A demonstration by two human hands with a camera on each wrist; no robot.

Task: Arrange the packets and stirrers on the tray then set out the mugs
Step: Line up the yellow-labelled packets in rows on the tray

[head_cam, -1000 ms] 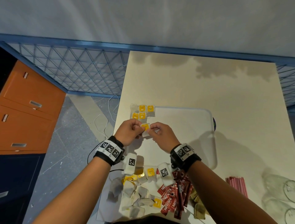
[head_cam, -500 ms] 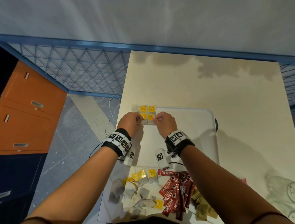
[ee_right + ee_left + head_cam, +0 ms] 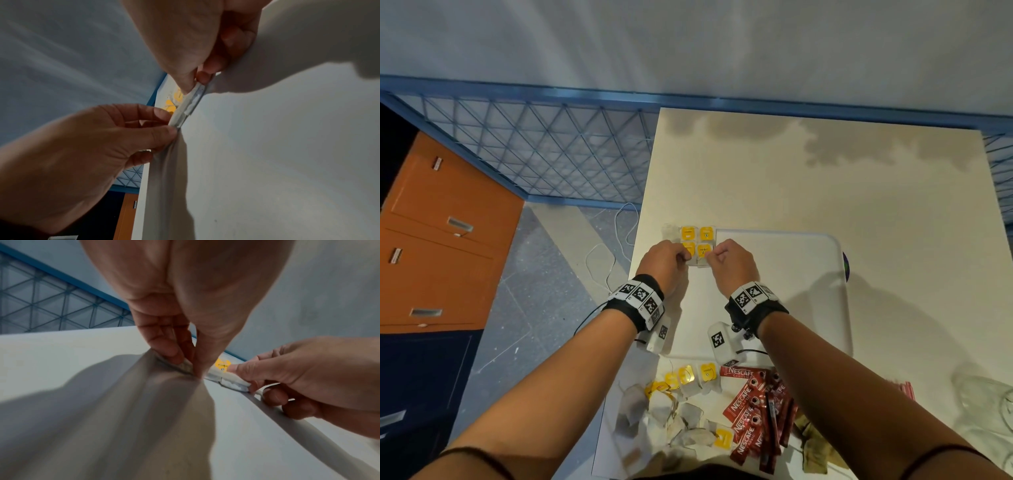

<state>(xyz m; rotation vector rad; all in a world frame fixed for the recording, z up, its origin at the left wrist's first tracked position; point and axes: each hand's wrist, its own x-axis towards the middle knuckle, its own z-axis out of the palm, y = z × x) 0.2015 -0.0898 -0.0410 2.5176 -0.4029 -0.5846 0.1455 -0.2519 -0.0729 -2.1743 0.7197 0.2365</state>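
Hands at far-left corner of white plastic tray (image 3: 808, 240) | left hand (image 3: 664, 262) and right hand (image 3: 729, 262) both pinching yellow-tagged white tea bag (image 3: 700, 255) | bag lying among three matching bags

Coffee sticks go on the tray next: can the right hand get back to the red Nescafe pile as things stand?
Probably yes, once freed. The right hand is pinching a tea bag at the tray's far-left corner. The Nescafe sticks lie uncovered near its forearm, nothing over them.
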